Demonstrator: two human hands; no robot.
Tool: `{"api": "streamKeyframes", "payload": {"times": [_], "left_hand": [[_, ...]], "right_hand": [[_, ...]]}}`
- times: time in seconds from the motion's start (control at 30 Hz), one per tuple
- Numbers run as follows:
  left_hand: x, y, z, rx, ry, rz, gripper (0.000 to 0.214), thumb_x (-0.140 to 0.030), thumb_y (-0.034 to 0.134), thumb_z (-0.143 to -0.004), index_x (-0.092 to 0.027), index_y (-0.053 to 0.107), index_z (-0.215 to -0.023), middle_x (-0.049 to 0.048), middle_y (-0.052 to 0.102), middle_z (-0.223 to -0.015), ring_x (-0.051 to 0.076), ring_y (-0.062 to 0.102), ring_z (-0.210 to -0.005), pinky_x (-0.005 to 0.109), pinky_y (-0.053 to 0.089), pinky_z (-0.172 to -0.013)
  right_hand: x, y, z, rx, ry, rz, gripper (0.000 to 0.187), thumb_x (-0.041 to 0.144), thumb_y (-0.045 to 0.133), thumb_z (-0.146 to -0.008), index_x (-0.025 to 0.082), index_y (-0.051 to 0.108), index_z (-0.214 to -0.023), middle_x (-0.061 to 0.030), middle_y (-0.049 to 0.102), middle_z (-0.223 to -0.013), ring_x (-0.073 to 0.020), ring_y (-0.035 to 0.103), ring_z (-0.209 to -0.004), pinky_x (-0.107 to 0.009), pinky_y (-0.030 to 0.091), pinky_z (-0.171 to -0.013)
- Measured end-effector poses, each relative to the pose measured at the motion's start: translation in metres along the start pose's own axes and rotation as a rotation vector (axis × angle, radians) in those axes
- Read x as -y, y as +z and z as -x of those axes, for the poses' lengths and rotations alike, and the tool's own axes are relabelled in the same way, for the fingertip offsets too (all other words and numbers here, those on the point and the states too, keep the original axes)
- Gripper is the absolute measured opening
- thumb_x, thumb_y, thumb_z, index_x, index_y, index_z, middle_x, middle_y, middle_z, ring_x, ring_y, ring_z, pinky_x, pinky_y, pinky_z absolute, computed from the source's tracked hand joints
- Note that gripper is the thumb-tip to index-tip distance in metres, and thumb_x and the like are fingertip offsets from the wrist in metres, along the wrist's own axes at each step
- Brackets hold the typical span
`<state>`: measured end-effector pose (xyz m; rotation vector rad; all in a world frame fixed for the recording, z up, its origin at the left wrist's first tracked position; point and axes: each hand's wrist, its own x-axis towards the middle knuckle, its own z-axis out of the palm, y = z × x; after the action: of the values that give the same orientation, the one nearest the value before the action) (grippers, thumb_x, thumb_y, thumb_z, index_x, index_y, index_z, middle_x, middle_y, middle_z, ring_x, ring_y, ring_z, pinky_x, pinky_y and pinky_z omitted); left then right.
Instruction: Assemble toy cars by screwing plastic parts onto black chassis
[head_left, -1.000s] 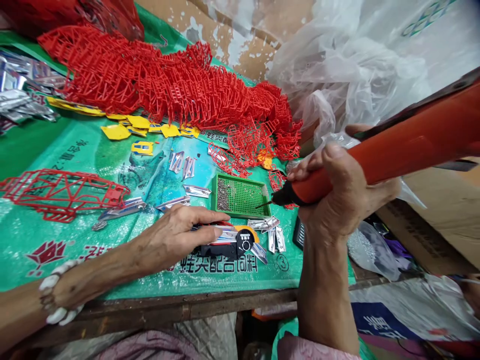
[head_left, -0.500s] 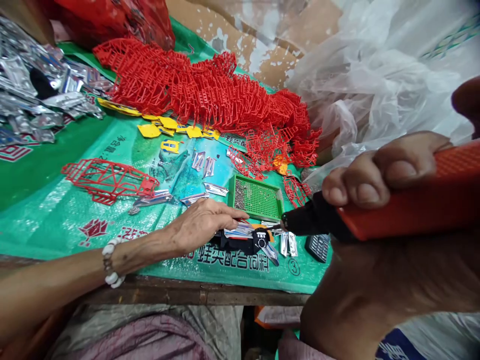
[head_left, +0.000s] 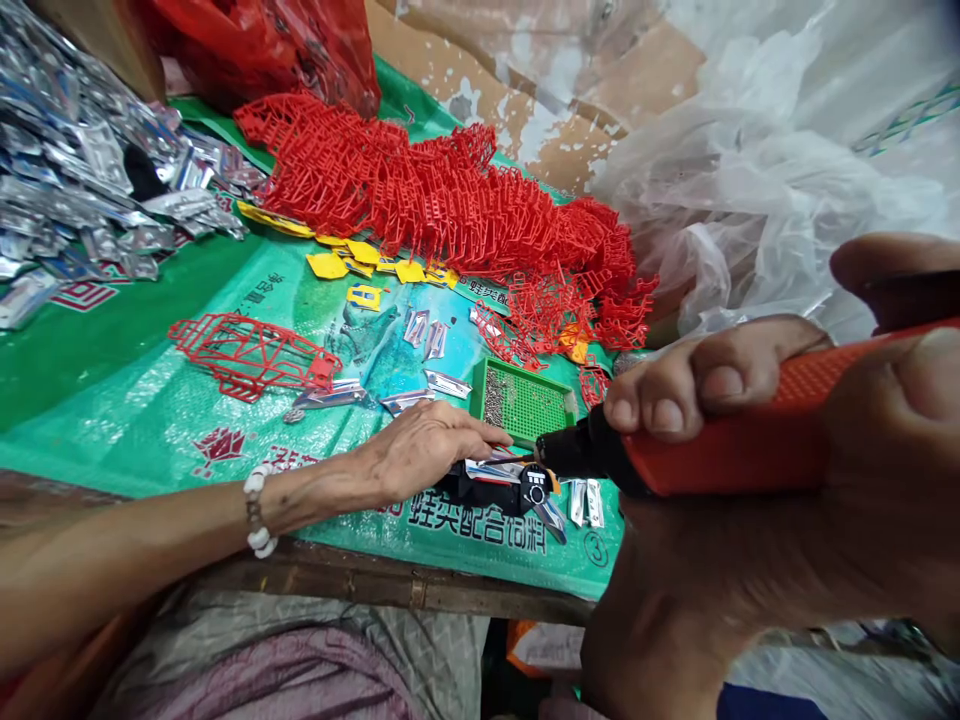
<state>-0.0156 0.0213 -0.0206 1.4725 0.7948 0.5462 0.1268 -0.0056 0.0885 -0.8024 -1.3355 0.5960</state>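
Right hand (head_left: 750, 540) wrapped around a red driver (head_left: 720, 450); left hand (head_left: 416, 450) loosely closed on a black part (head_left: 491, 493).
The part lies on the counter (head_left: 420, 590) beside the green tray (head_left: 478, 390); probably light, stiff plastic, slick across its silver panel (head_left: 489, 471), best held by its edges.

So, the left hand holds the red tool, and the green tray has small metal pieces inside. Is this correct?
Not quite: the right hand holds the red tool, as the head view shows. The green tray does have small metal pieces inside.
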Motion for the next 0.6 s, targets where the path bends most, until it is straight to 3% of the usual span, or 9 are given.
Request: {"api": "streamKeyframes", "payload": {"times": [0.13, 0.3, 0.43, 0.6], "left_hand": [[0.001, 0.0, -0.002, 0.002, 0.001, -0.002, 0.042, -0.034, 0.053, -0.083, -0.022, 0.076, -0.116, 0.0, 0.073, -0.123, 0.023, 0.065, -0.115, 0.035, 0.045, -0.109], [-0.004, 0.0, -0.002, -0.001, -0.019, -0.037, 0.044, -0.036, 0.052, -0.082, -0.021, 0.077, -0.115, 0.0004, 0.073, -0.122, 0.024, 0.065, -0.116, 0.035, 0.045, -0.109], [-0.005, 0.0, -0.002, -0.004, -0.014, -0.038, 0.044, -0.036, 0.052, -0.082, -0.019, 0.076, -0.115, 0.0012, 0.073, -0.123, 0.024, 0.065, -0.117, 0.033, 0.046, -0.108], [-0.002, 0.0, -0.001, -0.01, -0.016, -0.023, 0.042, -0.036, 0.053, -0.083, -0.02, 0.077, -0.114, 0.0004, 0.074, -0.121, 0.023, 0.066, -0.115, 0.032, 0.047, -0.106]], "right_hand": [[0.005, 0.008, -0.005, 0.036, 0.008, 0.06, 0.04, 0.047, 0.069, -0.084, 0.022, 0.057, -0.055, 0.0041, 0.045, -0.055, -0.0084, 0.047, -0.044, -0.028, 0.045, -0.04], [0.005, 0.011, -0.009, 0.012, 0.044, 0.063, 0.041, 0.035, 0.071, -0.08, 0.022, 0.052, -0.046, 0.0048, 0.041, -0.047, -0.0073, 0.042, -0.038, -0.026, 0.043, -0.034], [-0.001, 0.003, -0.001, 0.008, 0.002, -0.048, 0.013, 0.025, 0.065, -0.08, 0.024, 0.065, -0.067, 0.0046, 0.049, -0.059, -0.0087, 0.05, -0.046, -0.029, 0.048, -0.04], [-0.007, -0.003, 0.004, 0.046, 0.05, -0.137, 0.007, 0.031, 0.064, -0.086, 0.031, 0.069, -0.09, 0.0048, 0.049, -0.061, -0.0104, 0.049, -0.046, -0.029, 0.045, -0.041]]}}
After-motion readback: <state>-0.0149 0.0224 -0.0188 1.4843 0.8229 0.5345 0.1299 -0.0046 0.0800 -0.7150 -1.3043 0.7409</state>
